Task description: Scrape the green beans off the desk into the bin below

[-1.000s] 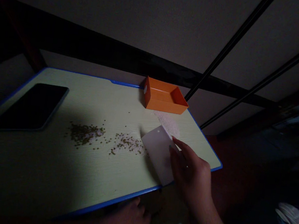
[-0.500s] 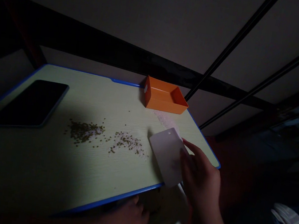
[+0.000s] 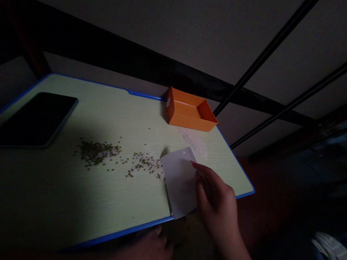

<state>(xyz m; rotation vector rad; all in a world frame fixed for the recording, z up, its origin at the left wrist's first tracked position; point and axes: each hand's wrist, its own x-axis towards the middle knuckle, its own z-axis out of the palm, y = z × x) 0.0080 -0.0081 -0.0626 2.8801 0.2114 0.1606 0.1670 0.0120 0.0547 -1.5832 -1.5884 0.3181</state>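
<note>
My right hand [image 3: 219,204] grips a flat white plastic scraper [image 3: 181,182] with a small hole near one corner, thumb and fingers closed on its right side. The scraper leans over the table's front part, its left edge at a patch of green beans mixed with white grains [image 3: 145,164]. Farther left lies a denser heap of green beans [image 3: 97,152] with some white grains among them. Behind the scraper is a streak of white grains [image 3: 194,141]. My left hand [image 3: 151,250] is low, below the table's front edge; its fingers are too dark and blurred to read.
An orange open box [image 3: 190,119] stands at the table's far right corner. A dark tablet [image 3: 34,120] lies on the left of the pale, blue-edged table [image 3: 109,202]. Wall panels [image 3: 161,26] rise behind. Striped cloth [image 3: 335,258] shows at lower right.
My right hand has moved left with the scraper, which now reaches the right side of the mixed patch. More of the white streak shows behind it. The left hand stays about where it was.
</note>
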